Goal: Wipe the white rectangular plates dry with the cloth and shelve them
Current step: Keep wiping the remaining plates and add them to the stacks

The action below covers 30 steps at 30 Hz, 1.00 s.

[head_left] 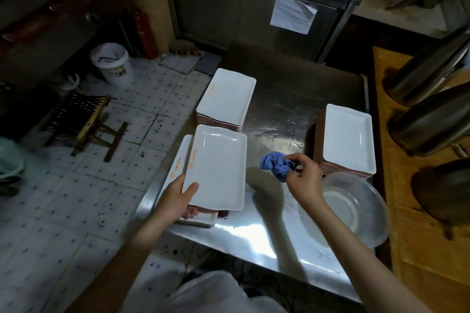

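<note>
My left hand [178,198] grips the near left corner of a white rectangular plate [218,168], thumb on top, and holds it just above a low stack of the same plates [178,168] at the steel table's left edge. My right hand [302,178] holds a crumpled blue cloth [276,164] to the right of that plate, apart from it. A taller stack of white plates [226,99] stands further back on the left. Another stack [348,138] stands at the table's right side.
The steel table [279,109] is wet in the middle. A clear plastic basin [356,208] sits near my right hand. Steel pots [429,119] rest on a wooden counter at the right. Left of the table lie tiled floor, a white bucket [112,63] and a wooden stool [84,119].
</note>
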Each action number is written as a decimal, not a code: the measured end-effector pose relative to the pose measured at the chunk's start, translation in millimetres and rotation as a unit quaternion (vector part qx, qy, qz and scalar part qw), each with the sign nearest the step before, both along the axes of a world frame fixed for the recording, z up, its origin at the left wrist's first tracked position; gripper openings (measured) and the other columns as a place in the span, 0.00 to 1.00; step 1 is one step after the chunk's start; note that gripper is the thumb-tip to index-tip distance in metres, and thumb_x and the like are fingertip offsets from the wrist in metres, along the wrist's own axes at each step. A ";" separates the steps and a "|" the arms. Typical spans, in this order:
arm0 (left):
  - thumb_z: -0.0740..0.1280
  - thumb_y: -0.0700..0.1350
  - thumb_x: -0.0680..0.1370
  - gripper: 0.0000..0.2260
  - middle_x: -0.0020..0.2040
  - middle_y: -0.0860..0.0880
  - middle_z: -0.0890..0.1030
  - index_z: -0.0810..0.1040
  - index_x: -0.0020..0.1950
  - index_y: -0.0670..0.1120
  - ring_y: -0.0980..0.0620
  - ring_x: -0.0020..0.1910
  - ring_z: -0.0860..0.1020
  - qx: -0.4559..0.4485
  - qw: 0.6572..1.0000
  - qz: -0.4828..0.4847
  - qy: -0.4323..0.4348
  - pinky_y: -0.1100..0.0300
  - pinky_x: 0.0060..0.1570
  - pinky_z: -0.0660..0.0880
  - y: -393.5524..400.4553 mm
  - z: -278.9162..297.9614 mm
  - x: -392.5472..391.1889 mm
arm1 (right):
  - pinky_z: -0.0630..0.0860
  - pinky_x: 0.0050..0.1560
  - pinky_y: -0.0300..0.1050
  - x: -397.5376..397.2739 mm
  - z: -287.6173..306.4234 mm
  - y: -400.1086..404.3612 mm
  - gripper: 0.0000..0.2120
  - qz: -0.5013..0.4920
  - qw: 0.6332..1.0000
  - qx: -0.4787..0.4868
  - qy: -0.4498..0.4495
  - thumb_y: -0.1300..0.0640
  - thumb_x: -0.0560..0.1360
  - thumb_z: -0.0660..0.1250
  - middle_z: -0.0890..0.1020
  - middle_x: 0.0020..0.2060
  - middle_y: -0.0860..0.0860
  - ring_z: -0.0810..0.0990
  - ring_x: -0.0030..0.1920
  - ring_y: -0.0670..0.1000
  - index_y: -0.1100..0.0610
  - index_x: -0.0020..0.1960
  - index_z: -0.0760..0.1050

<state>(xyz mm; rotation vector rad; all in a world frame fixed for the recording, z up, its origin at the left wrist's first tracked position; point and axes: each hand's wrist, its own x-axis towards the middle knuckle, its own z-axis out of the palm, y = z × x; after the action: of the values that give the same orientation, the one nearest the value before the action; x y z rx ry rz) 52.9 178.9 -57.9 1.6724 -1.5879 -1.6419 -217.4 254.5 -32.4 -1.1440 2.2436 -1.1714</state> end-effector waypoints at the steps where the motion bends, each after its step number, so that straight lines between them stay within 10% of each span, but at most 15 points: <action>1: 0.60 0.44 0.81 0.13 0.38 0.46 0.80 0.69 0.66 0.48 0.49 0.24 0.77 -0.002 1.000 0.007 -0.004 0.60 0.23 0.72 1.9 -0.9 5.7 | 0.78 0.45 0.52 3.2 0.0 -1.4 0.13 0.004 1.000 0.000 -0.005 0.71 0.68 0.66 0.81 0.42 0.50 0.78 0.44 0.52 0.57 0.46 0.80; 13: 0.67 0.42 0.77 0.10 0.48 0.48 0.83 0.79 0.58 0.44 0.50 0.43 0.81 -0.140 0.985 0.063 -0.075 0.64 0.39 0.74 15.8 9.9 35.1 | 0.71 0.41 0.41 29.3 -2.8 -14.1 0.13 0.027 0.999 0.001 -0.025 0.74 0.68 0.63 0.79 0.41 0.51 0.75 0.43 0.49 0.60 0.47 0.79; 30: 0.74 0.46 0.72 0.16 0.48 0.47 0.78 0.81 0.59 0.47 0.51 0.44 0.74 -0.261 0.931 0.101 -0.234 0.63 0.36 0.67 26.5 5.4 40.4 | 0.76 0.45 0.53 33.8 -19.1 -19.1 0.15 0.020 0.999 0.019 -0.042 0.73 0.68 0.63 0.80 0.42 0.50 0.76 0.44 0.51 0.57 0.47 0.79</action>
<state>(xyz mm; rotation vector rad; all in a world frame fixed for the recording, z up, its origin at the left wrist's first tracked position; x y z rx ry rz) 93.3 205.5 -52.5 1.9126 -1.7723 -0.6544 -183.6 235.4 -51.5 -1.0987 2.1604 -1.1355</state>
